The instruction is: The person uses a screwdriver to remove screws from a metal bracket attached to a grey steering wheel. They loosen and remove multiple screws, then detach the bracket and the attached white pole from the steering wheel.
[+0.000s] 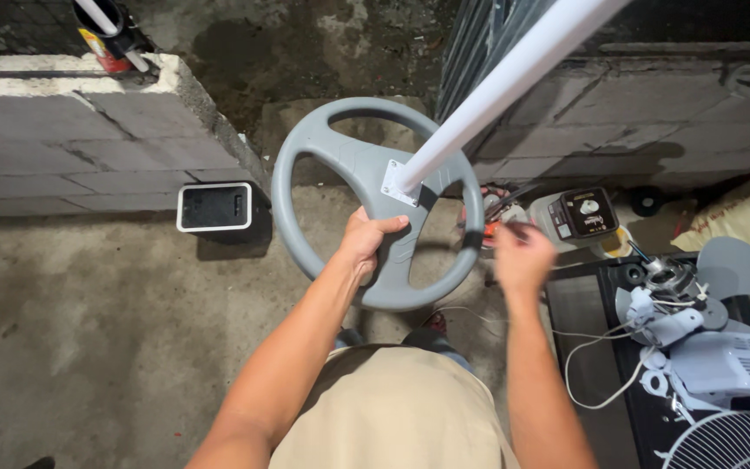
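Fan base: grey ring, white pole rising far-right.
Left hand: closed on the base's centre spoke.
Right hand: just right of the rim, blurred; grip unclear.

Red-yellow labelled can on wall top left; tan sack at right edge

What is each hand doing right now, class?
Left hand: closed, gripping the grey fan base.
Right hand: blurred beside the base rim; cannot tell what it holds.
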